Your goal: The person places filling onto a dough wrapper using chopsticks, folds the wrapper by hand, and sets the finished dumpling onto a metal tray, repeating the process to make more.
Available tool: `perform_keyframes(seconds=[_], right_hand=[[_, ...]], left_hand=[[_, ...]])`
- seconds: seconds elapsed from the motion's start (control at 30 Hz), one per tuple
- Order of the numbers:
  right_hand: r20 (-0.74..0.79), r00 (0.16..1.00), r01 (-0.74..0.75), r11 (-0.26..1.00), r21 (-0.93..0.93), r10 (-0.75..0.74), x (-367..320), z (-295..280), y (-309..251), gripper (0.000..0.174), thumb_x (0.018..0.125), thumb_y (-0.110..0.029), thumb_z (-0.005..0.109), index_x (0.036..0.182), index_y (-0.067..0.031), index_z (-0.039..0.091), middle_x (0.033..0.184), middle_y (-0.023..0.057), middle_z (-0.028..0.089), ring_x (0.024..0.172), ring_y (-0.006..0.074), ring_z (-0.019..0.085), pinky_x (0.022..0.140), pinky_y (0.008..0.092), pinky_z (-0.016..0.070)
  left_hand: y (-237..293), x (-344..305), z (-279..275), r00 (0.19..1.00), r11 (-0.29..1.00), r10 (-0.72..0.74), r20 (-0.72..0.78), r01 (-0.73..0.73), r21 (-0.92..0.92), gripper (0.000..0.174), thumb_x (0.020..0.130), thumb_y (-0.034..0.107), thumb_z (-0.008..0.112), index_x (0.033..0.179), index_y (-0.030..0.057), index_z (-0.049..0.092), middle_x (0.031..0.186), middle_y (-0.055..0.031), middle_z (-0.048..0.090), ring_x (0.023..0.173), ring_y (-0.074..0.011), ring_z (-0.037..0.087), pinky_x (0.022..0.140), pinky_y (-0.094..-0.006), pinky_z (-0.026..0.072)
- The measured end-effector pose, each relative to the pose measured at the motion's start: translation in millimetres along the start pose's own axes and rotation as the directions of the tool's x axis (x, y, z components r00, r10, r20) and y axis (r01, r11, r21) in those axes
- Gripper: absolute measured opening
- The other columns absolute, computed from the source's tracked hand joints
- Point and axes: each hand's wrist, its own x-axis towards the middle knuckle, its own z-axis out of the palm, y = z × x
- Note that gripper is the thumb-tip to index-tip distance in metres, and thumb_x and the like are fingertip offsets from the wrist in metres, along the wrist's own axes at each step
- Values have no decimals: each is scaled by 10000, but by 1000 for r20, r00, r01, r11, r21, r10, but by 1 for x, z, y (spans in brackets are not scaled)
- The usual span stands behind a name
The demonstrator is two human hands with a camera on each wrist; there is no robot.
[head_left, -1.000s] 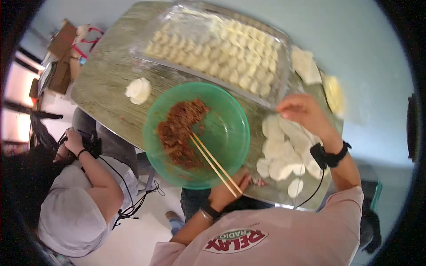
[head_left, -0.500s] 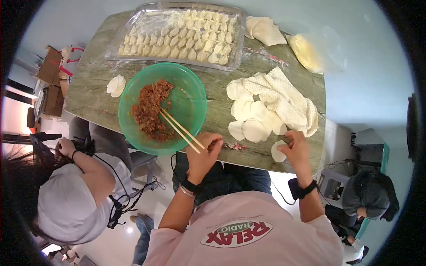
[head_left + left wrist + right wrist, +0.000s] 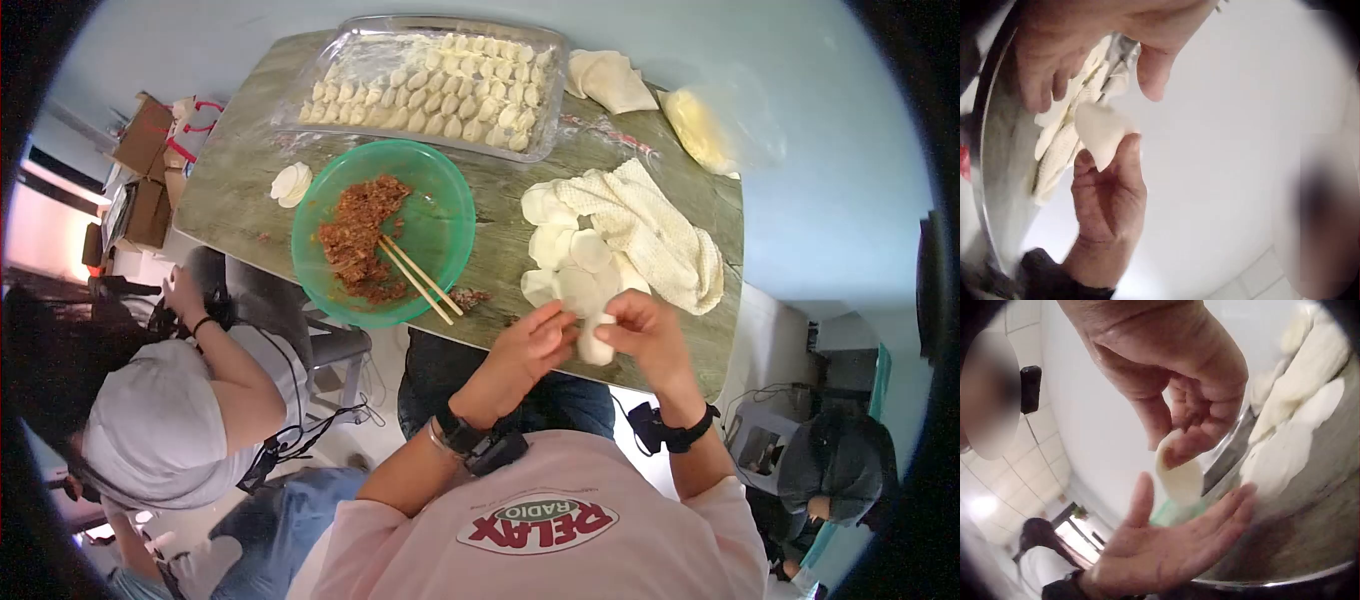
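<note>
White dough round (image 3: 597, 345) is pinched by the right hand (image 3: 645, 335); the left hand (image 3: 525, 355) is spread beside it.

Soft light covers the table (image 3: 495, 225) to its far edge; the head view rounds into black corners, the wrist views look hazier, and the ceiling (image 3: 999, 482) carries a white glare

Your tray (image 3: 545, 100) = shiny metal, smooth. Bowl (image 3: 455, 225): green plastic, semi-glossy, smooth. Chopsticks (image 3: 418, 280) look like matt wood. Tabletop (image 3: 485, 205): wood-look grain, dull. Your cloth (image 3: 640, 230) w/ rough waffle texture; dough rounds (image 3: 583, 285) matt, smooth. Yellow stuff's bag (image 3: 745, 125): clear thin plastic.
</note>
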Motion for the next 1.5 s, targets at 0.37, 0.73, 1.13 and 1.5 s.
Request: perform_keyframes(seconds=[0.37,0.73,1.13,1.5], right_hand=[[383,710,700,531,-477,-591,67,89,-43,447,670,-24,654,1098,-142,598,1028,107,562,944,277,559,779,366,476],[626,455,867,477,-147,-634,113,158,-59,177,771,-73,623,948,-85,618,920,94,551,851,278,562,709,340,466],[180,862,483,875,-12,-473,168,152,-78,190,850,-169,619,909,11,630,742,47,615,599,96,569,543,237,468],[198,905,358,926,121,-376,181,147,-69,187,862,-148,592,920,25,634,725,55,603,565,116,587,512,234,482]], left_hand=[[34,-44,-39,982,953,52,-183,-103,-284,322,912,146,499,1192,-10,466,1146,-120,560,1084,-216,542,927,-318,445],[49,-78,-66,960,901,121,-252,-213,-379,346,892,172,529,1199,28,461,1183,-104,532,1120,-223,514,954,-344,417],[69,-97,-68,917,873,217,-335,-335,-353,360,891,168,529,1213,24,451,1162,-118,540,1113,-230,521,958,-347,417],[76,-101,-68,885,871,244,-395,-380,-313,371,889,164,524,1217,4,456,1172,-122,539,1119,-237,519,951,-345,422]])
